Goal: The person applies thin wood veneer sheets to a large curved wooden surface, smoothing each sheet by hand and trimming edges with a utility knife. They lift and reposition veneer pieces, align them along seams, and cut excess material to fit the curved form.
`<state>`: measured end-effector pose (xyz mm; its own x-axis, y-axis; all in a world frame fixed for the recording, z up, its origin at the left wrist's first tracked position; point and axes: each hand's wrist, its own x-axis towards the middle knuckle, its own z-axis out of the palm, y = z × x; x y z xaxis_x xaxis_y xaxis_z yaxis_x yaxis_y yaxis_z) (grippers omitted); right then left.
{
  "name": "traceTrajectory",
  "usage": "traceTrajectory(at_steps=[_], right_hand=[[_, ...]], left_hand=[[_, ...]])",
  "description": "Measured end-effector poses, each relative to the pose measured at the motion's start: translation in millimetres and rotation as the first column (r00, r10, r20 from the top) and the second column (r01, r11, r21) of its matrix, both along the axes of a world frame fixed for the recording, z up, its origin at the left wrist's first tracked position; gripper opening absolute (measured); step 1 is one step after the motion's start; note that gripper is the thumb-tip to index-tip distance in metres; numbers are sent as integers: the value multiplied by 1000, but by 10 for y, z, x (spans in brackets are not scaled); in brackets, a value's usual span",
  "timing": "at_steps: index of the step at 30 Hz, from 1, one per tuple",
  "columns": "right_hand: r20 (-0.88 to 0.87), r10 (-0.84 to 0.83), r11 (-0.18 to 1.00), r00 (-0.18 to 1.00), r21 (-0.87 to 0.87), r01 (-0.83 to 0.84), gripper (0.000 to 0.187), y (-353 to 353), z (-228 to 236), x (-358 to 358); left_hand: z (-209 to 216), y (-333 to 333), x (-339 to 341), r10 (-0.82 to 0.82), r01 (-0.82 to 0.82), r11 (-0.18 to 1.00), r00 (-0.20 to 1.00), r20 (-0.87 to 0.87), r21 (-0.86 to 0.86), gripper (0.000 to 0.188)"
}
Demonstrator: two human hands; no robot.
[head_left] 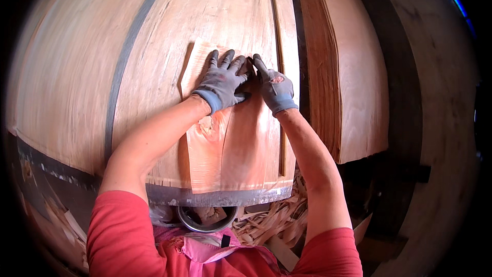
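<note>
My left hand (223,79), in a grey glove with a blue cuff, lies flat with its fingers spread on a narrow strip of wood veneer (205,149). The strip has a knot below my wrist and lies on a large veneer sheet (159,87). Beside it my right hand (277,86), gloved alike with a worn hole on its back, is closed, its index finger stretched forward. Its fingertips meet the sheet near my left fingers. A small dark tip shows by that index finger; what my right hand holds is mostly hidden.
Thick veneer stacks (325,72) stand to the right, past a dark gap. A thin wooden strip (279,46) runs lengthwise right of my hands. Below the table's dark front edge (220,196) are a round metal bowl (207,219) and a heap of veneer scraps (271,220).
</note>
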<state>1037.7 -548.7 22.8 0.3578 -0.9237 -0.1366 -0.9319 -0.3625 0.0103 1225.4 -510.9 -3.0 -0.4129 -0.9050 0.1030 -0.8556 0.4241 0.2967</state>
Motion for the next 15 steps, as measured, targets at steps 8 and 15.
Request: traceTrajectory(at_steps=[8,15], right_hand=[[55,-12,999,998,-37,14,63,501,-153,-368],[100,-173,985,980,44,169,55,1426,-81,-536]], left_hand=[[-44,-8,2,-2,3,999,1000,16,-52,63],[-56,1,-52,1,3,997,999,53,-73,66]])
